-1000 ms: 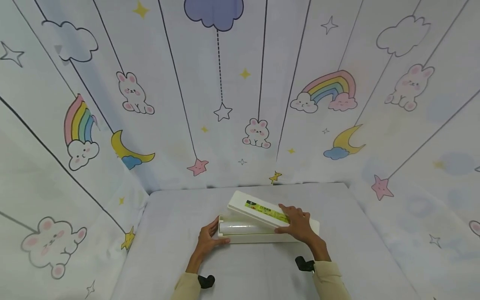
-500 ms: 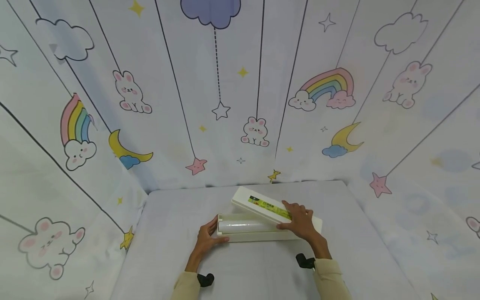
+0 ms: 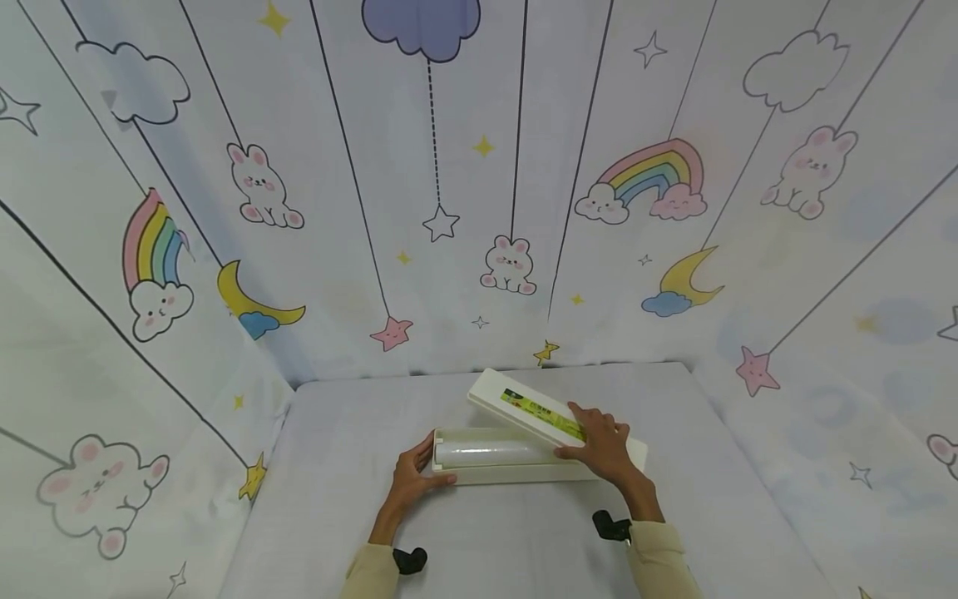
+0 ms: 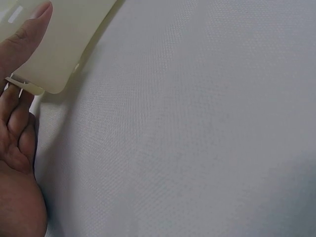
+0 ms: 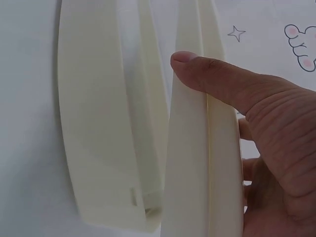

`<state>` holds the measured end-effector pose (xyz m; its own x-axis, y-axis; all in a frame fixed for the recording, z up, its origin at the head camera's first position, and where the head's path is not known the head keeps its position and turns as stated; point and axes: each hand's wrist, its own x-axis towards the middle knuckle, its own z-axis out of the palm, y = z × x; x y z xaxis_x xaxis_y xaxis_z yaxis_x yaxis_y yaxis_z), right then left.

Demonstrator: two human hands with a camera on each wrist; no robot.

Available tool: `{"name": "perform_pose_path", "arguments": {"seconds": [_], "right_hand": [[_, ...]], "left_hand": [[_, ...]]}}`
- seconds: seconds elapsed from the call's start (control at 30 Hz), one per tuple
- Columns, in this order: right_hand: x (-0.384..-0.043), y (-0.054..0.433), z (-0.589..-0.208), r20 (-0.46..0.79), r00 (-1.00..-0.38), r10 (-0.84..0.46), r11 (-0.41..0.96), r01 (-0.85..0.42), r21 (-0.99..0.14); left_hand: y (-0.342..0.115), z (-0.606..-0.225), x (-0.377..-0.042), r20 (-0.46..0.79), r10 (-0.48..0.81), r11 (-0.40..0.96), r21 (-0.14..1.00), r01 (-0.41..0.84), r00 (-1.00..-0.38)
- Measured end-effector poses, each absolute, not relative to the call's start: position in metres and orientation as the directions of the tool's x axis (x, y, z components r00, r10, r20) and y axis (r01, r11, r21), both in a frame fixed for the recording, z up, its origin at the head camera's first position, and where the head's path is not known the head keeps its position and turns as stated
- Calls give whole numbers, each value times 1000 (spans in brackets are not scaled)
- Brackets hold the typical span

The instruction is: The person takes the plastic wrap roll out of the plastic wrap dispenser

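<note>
A long cream cling film box (image 3: 516, 475) lies on the table, with a shiny roll of film (image 3: 482, 452) inside it. My left hand (image 3: 412, 472) grips the box's left end; in the left wrist view its thumb (image 4: 30, 37) lies along the wall and the fingers curl at the end. My right hand (image 3: 603, 445) holds the long lid (image 3: 490, 389), which carries a green and yellow label (image 3: 527, 405). The lid is tilted across the box's right part, its left end raised towards the back. In the right wrist view the thumb presses the lid's side (image 5: 190, 148), apart from the box.
A white cloth covers the table (image 3: 337, 433). Printed fabric walls (image 3: 337, 208) with rabbits, stars and rainbows stand behind and at both sides. Each wrist carries a black camera mount (image 3: 410, 561).
The lid and my right hand have moved slightly right and back, uncovering more of the roll. My left hand stays on the box's left end.
</note>
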<state>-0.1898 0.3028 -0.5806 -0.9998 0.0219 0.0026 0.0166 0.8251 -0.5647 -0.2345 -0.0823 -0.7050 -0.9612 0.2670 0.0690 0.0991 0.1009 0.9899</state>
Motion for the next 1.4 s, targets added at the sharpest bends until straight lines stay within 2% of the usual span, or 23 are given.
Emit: {"name": "perform_pose_path", "arguments": {"seconds": [0.57,0.77,1.03,1.4], "right_hand": [[-191,313,-593,62,-996,57,831,13,-556],[-190,315,-591,62,-995,76,827,28,-561],[-188,319,-591,57,-994,91,843,47,-536],[-181,323,-592,83,-989,120,845,58,-531]], "left_hand": [[-82,-707,-236,61,271,107,990,93,-960],[-82,-706,-234,105,269,124,982,143,-957],[-83,-707,-234,85,265,133,983,123,-961],[-84,-710,-234,130,268,145,974,173,-955]]}}
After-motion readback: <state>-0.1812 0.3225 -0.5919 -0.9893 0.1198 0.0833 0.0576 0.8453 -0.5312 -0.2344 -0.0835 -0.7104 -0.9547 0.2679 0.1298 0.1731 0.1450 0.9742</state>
